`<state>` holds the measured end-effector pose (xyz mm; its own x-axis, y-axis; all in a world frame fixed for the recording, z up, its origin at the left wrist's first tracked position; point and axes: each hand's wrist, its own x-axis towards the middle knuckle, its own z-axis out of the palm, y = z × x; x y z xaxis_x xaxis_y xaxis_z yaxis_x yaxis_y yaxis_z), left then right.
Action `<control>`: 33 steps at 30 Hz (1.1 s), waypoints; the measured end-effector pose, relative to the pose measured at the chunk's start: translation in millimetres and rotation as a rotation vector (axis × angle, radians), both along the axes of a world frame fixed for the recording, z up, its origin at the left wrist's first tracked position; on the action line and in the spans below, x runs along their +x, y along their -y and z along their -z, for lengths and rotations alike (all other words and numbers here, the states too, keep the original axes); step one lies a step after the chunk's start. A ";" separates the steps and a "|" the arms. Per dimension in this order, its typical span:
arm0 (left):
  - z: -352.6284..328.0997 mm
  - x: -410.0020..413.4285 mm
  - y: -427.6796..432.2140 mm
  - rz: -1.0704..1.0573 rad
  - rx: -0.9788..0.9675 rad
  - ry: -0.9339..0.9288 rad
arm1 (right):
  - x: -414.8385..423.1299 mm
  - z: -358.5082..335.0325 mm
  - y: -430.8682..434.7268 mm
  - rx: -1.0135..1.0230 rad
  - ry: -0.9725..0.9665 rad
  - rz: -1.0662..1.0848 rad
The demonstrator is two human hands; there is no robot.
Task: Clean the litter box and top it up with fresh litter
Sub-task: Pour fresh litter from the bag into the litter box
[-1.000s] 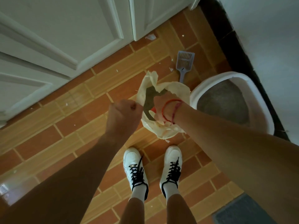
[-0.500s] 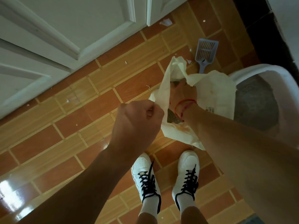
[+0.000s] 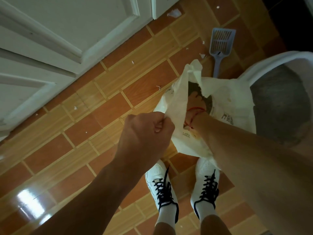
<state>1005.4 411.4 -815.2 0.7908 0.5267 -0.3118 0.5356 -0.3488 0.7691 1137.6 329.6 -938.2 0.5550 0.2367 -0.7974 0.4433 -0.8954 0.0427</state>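
Note:
A cream plastic bag [image 3: 225, 100] hangs open above the floor, its right side against the white litter box [image 3: 271, 60]. Grey litter [image 3: 194, 89] shows inside the bag's mouth. My left hand [image 3: 145, 134] is a fist that grips the bag's left edge and holds it up. My right hand [image 3: 194, 103] reaches down into the bag past the wrist, where a red string is tied; its fingers are hidden by the plastic. Grey litter [image 3: 279, 102] also fills the box. A pale blue slotted scoop [image 3: 221, 43] lies on the floor beyond the bag.
Orange floor tiles [image 3: 108, 107] carry small white scraps. White panelled doors [image 3: 67, 31] stand at the upper left. My two white shoes [image 3: 162, 182] are just below the bag. A dark strip runs along the wall at the upper right.
My right hand has gone deeper into the bag. The bag's right side has spread toward the litter box rim. My left hand keeps its grip on the edge.

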 end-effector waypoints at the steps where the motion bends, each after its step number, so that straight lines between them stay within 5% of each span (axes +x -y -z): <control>1: -2.3 1.0 0.9 -0.005 -0.006 -0.005 | 3.5 1.6 4.1 -0.007 -0.030 0.007; 9: -15.4 12.8 1.1 -0.058 0.017 -0.018 | 24.6 -48.2 3.5 0.113 -0.307 0.274; 21: -42.7 27.3 11.2 -0.166 -0.056 -0.193 | 45.5 -156.3 5.2 0.248 -0.322 0.099; 24: -48.5 29.4 13.9 -0.190 -0.057 -0.234 | 53.8 -190.1 14.9 0.367 -0.361 0.270; 29: -56.4 34.6 16.0 -0.178 -0.044 -0.304 | 83.3 -117.2 87.3 0.414 -0.575 0.557; 33: -65.3 40.3 21.9 -0.130 -0.003 -0.340 | 78.5 -240.1 66.2 0.662 -0.610 0.716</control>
<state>1045.7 389.5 -749.9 0.5683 0.6150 -0.5466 0.8004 -0.2592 0.5405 1216.2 263.4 -698.1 0.2960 0.4955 -0.8166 -0.3907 -0.7173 -0.5769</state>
